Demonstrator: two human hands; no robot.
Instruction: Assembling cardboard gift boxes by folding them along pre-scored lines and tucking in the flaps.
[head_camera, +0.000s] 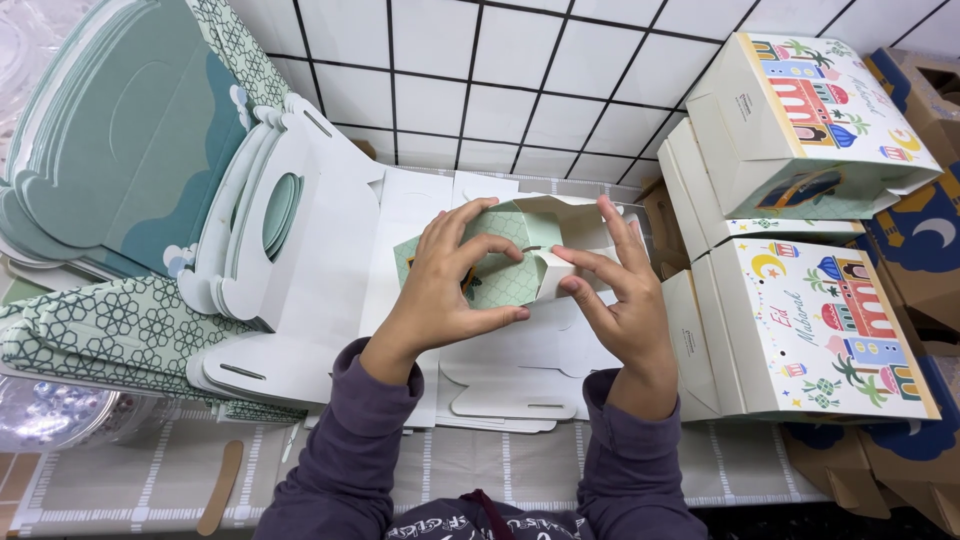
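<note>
a wall of white square tiles (500, 70) with dark grout fills the back. below it lies a pale grey checked table covering (480, 470), evenly lit.

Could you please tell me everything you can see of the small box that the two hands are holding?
The small box looks like thin card, pale green with a white lattice pattern outside and plain white inside. It is only partly folded up: its white flaps stand open at the top and right. It is held above a stack of flat white box blanks. The left hand grips its patterned side, thumb underneath, while the right hand presses fingers against a white end flap. A small dark and orange mark shows by the left palm.
</note>
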